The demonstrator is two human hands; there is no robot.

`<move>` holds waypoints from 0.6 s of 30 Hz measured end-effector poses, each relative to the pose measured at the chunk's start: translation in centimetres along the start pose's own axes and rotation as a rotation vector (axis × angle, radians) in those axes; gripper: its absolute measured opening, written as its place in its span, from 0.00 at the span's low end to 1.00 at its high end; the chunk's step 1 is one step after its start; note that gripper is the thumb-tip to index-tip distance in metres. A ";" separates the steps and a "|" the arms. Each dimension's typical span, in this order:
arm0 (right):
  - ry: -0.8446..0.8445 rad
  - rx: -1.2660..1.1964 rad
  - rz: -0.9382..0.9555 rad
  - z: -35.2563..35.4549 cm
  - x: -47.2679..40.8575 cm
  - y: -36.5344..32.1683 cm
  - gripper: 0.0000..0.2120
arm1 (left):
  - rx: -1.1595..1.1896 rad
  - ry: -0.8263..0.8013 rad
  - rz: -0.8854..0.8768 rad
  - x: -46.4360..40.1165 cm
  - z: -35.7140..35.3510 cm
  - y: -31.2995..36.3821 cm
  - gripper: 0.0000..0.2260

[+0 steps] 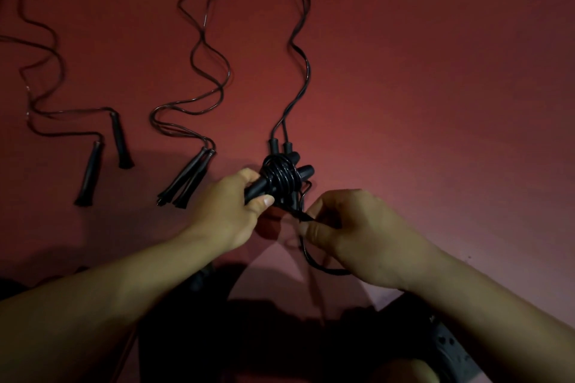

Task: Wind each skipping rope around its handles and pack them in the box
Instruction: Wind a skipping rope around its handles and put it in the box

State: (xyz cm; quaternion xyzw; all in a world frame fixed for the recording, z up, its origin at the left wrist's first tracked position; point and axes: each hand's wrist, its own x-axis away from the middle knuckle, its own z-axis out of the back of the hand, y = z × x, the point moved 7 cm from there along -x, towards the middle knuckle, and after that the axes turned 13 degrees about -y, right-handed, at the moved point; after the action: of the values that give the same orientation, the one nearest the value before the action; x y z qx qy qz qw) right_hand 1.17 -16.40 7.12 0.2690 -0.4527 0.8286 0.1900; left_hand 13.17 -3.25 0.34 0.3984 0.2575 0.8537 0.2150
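so from my remote feed, the left hand (231,207) was wrapped around the pair of handles of the skipping rope being wound (280,180), thumb on the near side, holding the bundle just above the red floor (435,71). the cord was coiled in several tight turns round the middle of those handles. the right hand (351,236) was pinching the loose tail of that same cord between thumb and fingertips, just right of the bundle, with a slack loop drooping under the palm.

what made it messy: another rope's two handles (281,149) lay right behind the bundle, touching or nearly so, i couldn't tell which, and its cord (298,40) snaked away to the top edge. left of that was a third rope's handle pair (186,179), lying side by side and angled, with its cord wiggling off upward. farther left, a fourth pair of handles (105,152) lay apart from each other, cords trailing off the left edge.

bottom right corner had a dark power strip (451,348), partly hidden by the right forearm. the near edge was too dark to read, and i saw no box anywhere in view.
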 end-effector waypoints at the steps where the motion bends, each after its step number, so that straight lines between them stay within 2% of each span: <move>1: 0.002 0.018 0.008 -0.1 0.1 -0.2 0.09 | 0.012 -0.006 0.000 -0.1 -0.1 -0.1 0.04; 7: -0.056 -0.193 -0.019 -0.3 0.1 -0.1 0.08 | -0.147 -0.020 -0.056 0.1 -0.5 0.5 0.04; 12: -0.075 -0.282 -0.008 -0.3 0.4 -0.2 0.08 | -0.093 -0.060 -0.030 -0.5 -0.9 0.6 0.04; 18: -0.039 -0.615 0.086 0.5 0.2 0.1 0.08 | -0.096 -0.173 -0.072 -0.5 -1.0 1.1 0.05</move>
State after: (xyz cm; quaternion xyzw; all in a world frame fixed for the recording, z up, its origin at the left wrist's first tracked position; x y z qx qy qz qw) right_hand 1.08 -16.84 7.37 0.1952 -0.6967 0.6548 0.2184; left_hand 12.49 -4.68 0.19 0.4504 0.2109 0.8192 0.2856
